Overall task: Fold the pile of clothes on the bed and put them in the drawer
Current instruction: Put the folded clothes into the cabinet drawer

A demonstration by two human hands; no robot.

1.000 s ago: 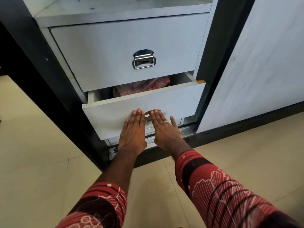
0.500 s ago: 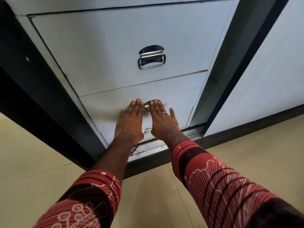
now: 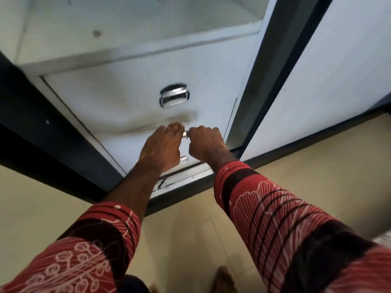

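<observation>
- Two hands at the lower drawer (image 3: 131, 142): left hand (image 3: 161, 148) flat, fingers straight; right hand (image 3: 206, 142) curled, grip unclear.
- Drawer pushed in; clothes unseen, presumably inside.
- Stowing appears complete; bed out of view.

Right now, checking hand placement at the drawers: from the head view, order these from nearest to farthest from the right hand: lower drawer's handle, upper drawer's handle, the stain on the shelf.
From the right hand:
1. Lower drawer's handle, just left of the fingers.
2. Upper drawer's handle, above.
3. Stain, on the shelf, up left.
</observation>
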